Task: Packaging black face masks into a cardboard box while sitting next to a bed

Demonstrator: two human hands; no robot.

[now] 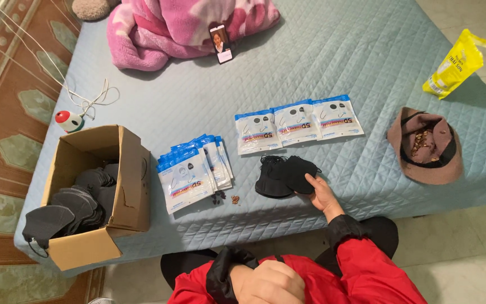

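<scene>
My right hand (322, 193) rests on the right edge of a small stack of black face masks (281, 175) lying on the blue quilted bed (333, 67), fingers on the top mask. My left hand (270, 280) is pulled back near my red jacket at the bottom of the view, curled in a fist and holding nothing visible. Just beyond the masks lies a row of three white-and-blue flat mask packets (297, 123). To the left sits a fanned stack of several more such packets (193, 171).
An open cardboard box (125, 191) full of black masks sits at the bed's left edge. A brown pouch (426, 147) with small brown bits, a yellow bag (454, 65), a pink blanket (170, 28), a phone (220, 43) and a white cable (80, 95) are also here.
</scene>
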